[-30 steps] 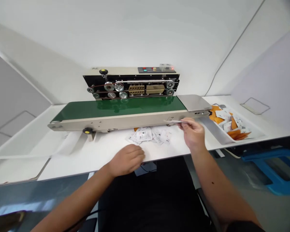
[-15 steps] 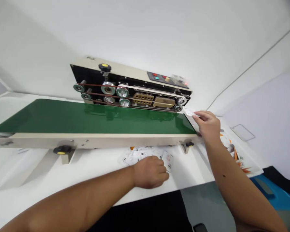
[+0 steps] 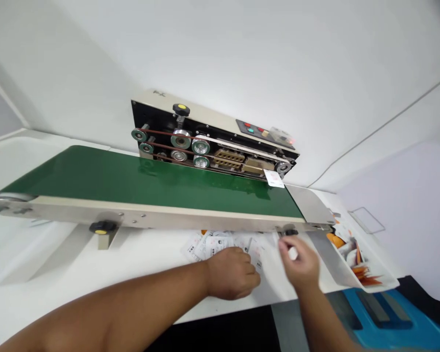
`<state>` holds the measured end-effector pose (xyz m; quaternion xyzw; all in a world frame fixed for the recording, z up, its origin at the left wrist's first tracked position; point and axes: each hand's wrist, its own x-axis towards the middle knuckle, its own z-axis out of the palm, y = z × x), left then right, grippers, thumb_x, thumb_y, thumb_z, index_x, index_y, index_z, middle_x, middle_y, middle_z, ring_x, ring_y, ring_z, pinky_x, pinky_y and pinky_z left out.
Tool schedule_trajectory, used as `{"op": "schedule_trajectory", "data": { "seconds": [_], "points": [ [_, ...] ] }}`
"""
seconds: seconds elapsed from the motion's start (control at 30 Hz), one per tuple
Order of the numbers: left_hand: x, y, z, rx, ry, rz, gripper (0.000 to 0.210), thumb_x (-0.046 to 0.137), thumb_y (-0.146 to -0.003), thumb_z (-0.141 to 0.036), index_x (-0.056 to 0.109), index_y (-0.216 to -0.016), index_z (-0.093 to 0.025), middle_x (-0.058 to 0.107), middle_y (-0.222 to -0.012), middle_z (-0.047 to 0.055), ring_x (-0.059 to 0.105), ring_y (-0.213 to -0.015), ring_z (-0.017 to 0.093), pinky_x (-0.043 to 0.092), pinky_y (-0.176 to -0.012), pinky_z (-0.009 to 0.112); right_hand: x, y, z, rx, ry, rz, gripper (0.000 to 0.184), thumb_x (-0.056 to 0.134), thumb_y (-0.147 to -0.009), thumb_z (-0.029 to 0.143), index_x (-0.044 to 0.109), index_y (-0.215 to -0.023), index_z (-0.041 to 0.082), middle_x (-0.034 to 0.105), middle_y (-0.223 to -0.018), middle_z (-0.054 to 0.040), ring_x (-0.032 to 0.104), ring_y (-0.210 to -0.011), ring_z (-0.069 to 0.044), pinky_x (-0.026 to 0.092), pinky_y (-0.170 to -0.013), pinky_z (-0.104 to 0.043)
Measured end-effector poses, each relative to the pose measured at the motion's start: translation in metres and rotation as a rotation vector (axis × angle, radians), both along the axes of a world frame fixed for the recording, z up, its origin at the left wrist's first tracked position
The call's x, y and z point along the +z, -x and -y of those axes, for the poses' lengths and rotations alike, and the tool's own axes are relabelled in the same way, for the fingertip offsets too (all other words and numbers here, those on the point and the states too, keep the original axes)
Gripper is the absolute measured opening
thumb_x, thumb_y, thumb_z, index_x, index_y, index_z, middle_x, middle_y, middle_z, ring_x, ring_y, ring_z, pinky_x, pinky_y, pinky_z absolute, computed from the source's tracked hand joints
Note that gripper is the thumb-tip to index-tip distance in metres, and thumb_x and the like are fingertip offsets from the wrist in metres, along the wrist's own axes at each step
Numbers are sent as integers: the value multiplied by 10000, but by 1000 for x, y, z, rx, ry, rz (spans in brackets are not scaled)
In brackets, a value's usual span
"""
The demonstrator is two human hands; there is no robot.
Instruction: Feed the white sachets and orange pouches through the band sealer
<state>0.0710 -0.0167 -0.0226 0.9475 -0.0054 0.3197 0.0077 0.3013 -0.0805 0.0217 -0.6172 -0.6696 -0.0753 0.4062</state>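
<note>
A sachet [image 3: 274, 178] is entering the sealer [image 3: 212, 146]. Both hands are gathering the next from the tabletop pile [image 3: 220, 243]: left hand [image 3: 231, 271] curled over it, right hand [image 3: 301, 259] pinching one sachet. Next: align it on the belt [image 3: 132, 178].

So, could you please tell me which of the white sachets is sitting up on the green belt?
The lone sachet at the belt's far right end, beside the sealing head; the rest lie on the table or in the tray.

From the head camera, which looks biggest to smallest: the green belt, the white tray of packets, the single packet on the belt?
1. green belt
2. white tray
3. single packet; it lies farther away, yet is clearly smallest.
</note>
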Motion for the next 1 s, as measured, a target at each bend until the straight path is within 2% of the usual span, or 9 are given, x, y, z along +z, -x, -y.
{"op": "schedule_trajectory", "data": {
  "seconds": [0.07, 0.13, 0.23, 0.37, 0.47, 0.57, 0.63, 0.77, 1.0],
  "points": [
    [1, 1, 1, -14, 12, 16, 76, 602, -874, -218, 594, -801, -200, 668, -750, 22, 567, -678, 179, 432, -610, 341, -36, 13, 13, 45, 191, 27, 353, 680, -851, 337, 689, -1203, 358, 745, -1067, -72, 716, -974, -357, 627, -797, -557],
    [2, 1, 0, -12, 28, 7, 55, 595, -873, -209, 596, -819, -200, 679, -776, 20, 575, -684, 177, 446, -623, 340, -63, 20, 17, 51, 259, 62, 622, 727, -801, 323, 593, -1408, 312, 659, -1357, -119, 628, -1229, -401, 560, -978, -619],
    [3, 2, -1, 14, 59, -19, 43, 579, -880, -192, 608, -850, -204, 672, -756, 19, 587, -688, 184, 461, -629, 339, -81, 18, 15, 70, 276, 55, 607, 712, -827, 283, 602, -1423, 304, 616, -1436, -104, 581, -1313, -389, 511, -1060, -627],
    [7, 3, -3, 96, 185, 48, 126, 524, -925, -194, 649, -938, -207, 695, -809, 39, 627, -739, 200, 507, -668, 341, -70, 11, 20, 68, 169, -64, 293, 551, -964, 283, 751, -1170, 342, 752, -1210, -52, 704, -1143, -319, 569, -1002, -566],
    [9, 4, -4, 207, 299, 123, 281, 554, -947, -275, 630, -1207, -202, 716, -1107, 106, 673, -961, 256, 564, -797, 384, -56, 16, 28, -67, 8, -266, 280, 473, -1003, 342, 749, -1046, 329, 775, -1033, -57, 738, -996, -306, 600, -903, -520],
    [8, 5, -6, 308, 413, 166, 556, 645, -916, -415, 519, -1410, -195, 629, -1346, 163, 629, -1173, 321, 567, -923, 439, -49, 29, 33, -114, -15, -469, 313, 440, -1017, 407, 707, -898, 293, 733, -837, -53, 721, -803, -284, 603, -728, -441],
    [7, 4, -6, 300, 532, 152, 488, 627, -935, -420, 556, -1377, -227, 702, -1222, 117, 682, -1063, 283, 581, -870, 394, -49, 36, 33, -84, 10, -530, 308, 456, -1011, 421, 699, -876, 288, 712, -787, -44, 699, -728, -264, 583, -651, -396],
    [11, 2, -6, 209, 800, 114, 211, 504, -1012, -347, 697, -1023, -263, 724, -789, -6, 670, -680, 174, 533, -648, 275, -52, 37, 26, 0, 77, -551, 248, 563, -965, 399, 706, -1156, 331, 753, -987, -50, 721, -825, -260, 591, -688, -374],
    [15, 0, -12, 149, 1011, 156, 262, 517, -1005, -395, 710, -957, -223, 722, -814, 17, 658, -715, 175, 507, -648, 271, -33, 13, 30, 156, 205, -522, 107, 691, -892, 329, 734, -969, 269, 688, -756, -15, 624, -602, -177, 527, -551, -288]
  ]
}}
